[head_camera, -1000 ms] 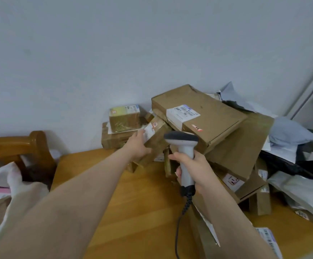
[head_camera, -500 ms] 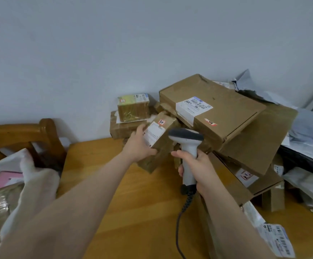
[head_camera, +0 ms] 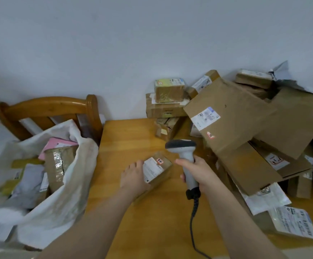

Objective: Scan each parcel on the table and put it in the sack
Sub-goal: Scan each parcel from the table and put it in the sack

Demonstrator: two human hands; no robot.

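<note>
Tabletop [head_camera: 133, 137]: pale wood, set against a plain wall.

Small parcel [head_camera: 157, 168]: brown box, white label and red sticker facing up, tilted, about the middle of the tabletop. I cannot tell whether its underside touches the wood.

Left hand [head_camera: 133, 176]: grips the parcel's near left side, thumb along the label edge; the fingers go under the box, out of sight.

Right hand [head_camera: 198, 171]: fingers wrapped round the handle of the scanner [head_camera: 182, 148], just right of the parcel. The scanner's dark head is at the top and its cord hangs toward the near edge.

Sack [head_camera: 58, 193]: white, mouth open, beside the left edge and in front of a wooden chair [head_camera: 45, 107]. It holds a pink packet, a taped brown box and a grey mailer.

Stack of small boxes [head_camera: 167, 98]: at the far edge, against the wall.

Large flat carton [head_camera: 232, 116]: tilted on top of a heap of cartons covering the right side.

Labelled mailer [head_camera: 294, 221]: lying flat at the near right corner.
</note>
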